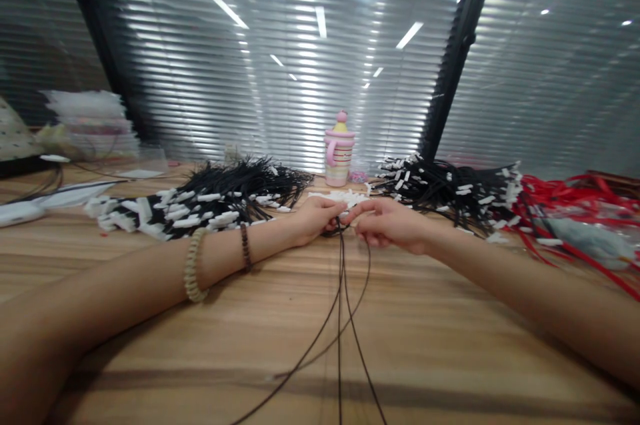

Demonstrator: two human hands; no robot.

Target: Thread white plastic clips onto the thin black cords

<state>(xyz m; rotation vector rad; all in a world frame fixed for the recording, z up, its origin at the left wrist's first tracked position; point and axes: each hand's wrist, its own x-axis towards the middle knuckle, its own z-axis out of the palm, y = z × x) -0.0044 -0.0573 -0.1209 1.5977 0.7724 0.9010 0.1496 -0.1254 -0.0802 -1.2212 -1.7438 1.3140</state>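
My left hand (317,219) is closed in a pinch on thin black cords (341,291) near the table's middle. Several strands hang from its fingertips and spread over the wood toward me. Close beside it, my right hand (389,221) has its fingers curled, the index reaching to the left fingertips. One strand bends down from under the right fingers and crosses the others; the exact hold there is partly hidden. White pieces (350,198) lie just behind both hands.
Bundles of black cords with white ends lie on the left (240,188) and right (445,188). A pink lidded cup (339,155) stands behind my hands. Red straps (580,201) are heaped far right. Stacked clear packs (95,125) stand back left, before window blinds (280,65).
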